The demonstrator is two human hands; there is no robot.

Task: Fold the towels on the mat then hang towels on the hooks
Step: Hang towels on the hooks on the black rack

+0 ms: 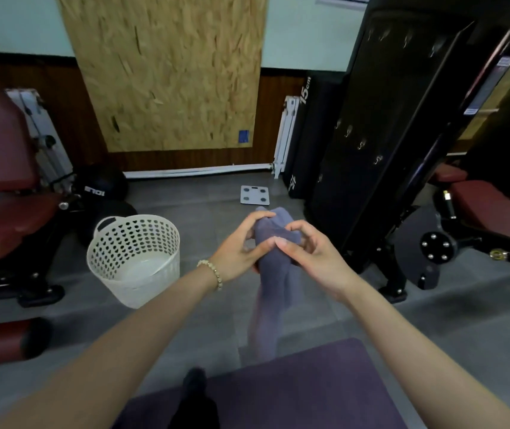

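Towel, grey, is pinched at its top by left hand and right hand; hooks at one o'clock are probably the aim.

At the centre of the frame, the left hand and right hand hold a bunched grey-blue towel in the air, its tail hanging toward the purple mat at the bottom. A white perforated basket stands on the floor at centre left. Small hooks dot the black panel at upper right.
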